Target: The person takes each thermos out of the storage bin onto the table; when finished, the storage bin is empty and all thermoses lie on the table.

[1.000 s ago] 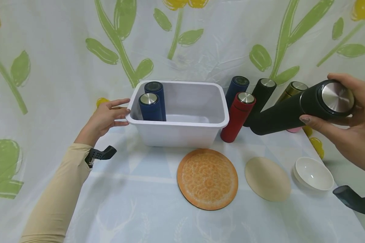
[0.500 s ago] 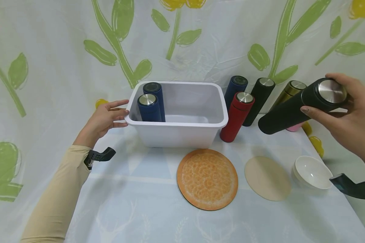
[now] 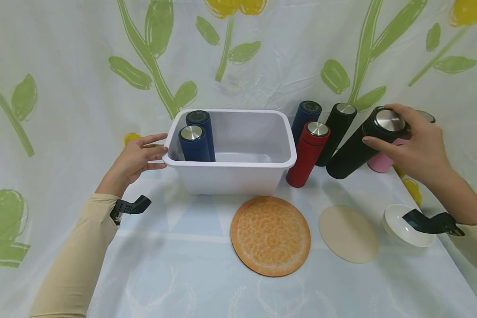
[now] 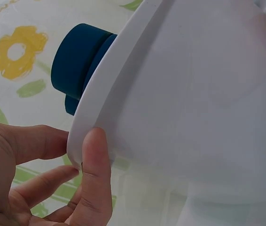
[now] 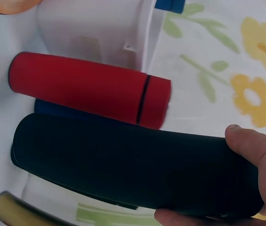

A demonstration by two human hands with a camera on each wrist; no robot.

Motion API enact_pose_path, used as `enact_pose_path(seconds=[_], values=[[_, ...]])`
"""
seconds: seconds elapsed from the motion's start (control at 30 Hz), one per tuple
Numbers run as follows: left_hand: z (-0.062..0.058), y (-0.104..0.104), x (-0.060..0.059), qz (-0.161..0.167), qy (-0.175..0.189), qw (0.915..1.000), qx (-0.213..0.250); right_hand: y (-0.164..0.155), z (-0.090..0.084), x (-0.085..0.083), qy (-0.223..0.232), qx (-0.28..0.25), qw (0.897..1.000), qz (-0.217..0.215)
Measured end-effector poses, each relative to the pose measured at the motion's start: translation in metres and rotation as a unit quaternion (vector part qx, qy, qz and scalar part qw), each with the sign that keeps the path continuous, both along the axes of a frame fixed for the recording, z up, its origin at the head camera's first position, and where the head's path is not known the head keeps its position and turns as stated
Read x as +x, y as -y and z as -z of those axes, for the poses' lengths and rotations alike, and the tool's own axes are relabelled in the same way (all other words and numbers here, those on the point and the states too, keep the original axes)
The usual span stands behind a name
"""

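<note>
My right hand (image 3: 415, 148) grips a black thermos bottle (image 3: 355, 150) near its steel lid, tilted, base toward the table; whether it touches the table I cannot tell. A red thermos (image 3: 307, 154), a blue one (image 3: 306, 117) and another black one (image 3: 338, 132) stand close by, left of it. In the right wrist view my thumb and fingers lie around its lid end. My left hand (image 3: 141, 157) touches the left rim of a white bin (image 3: 234, 179) with extended fingers. Two blue thermoses (image 3: 194, 150) stand inside the bin at its left end.
A pink thermos (image 3: 380, 162) is partly hidden behind my right hand; a gold one (image 5: 22, 209) shows in the right wrist view. In front lie a round orange-brown mat (image 3: 270, 236) and a beige disc (image 3: 348, 234). A white bowl (image 3: 397, 221) sits near the right edge.
My right hand has moved left with the black thermos, which now stands more upright beside the other black one. The left hand has stayed at the bin's rim.
</note>
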State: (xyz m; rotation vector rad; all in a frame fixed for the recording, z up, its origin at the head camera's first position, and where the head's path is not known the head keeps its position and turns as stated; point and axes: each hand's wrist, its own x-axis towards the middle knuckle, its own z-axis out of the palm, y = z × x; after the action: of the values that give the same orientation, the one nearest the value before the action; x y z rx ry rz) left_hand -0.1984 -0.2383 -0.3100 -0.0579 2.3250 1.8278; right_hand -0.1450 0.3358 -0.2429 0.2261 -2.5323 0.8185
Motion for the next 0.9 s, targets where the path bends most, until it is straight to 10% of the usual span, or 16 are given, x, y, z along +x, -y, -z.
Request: enact_pose_path(seconds=[0.9], values=[[0.002, -0.001, 0.003, -0.004, -0.004, 1.0000, -0.001, 0.003, 0.056, -0.049, 0.095, 0.035, 0.995, 0.014]])
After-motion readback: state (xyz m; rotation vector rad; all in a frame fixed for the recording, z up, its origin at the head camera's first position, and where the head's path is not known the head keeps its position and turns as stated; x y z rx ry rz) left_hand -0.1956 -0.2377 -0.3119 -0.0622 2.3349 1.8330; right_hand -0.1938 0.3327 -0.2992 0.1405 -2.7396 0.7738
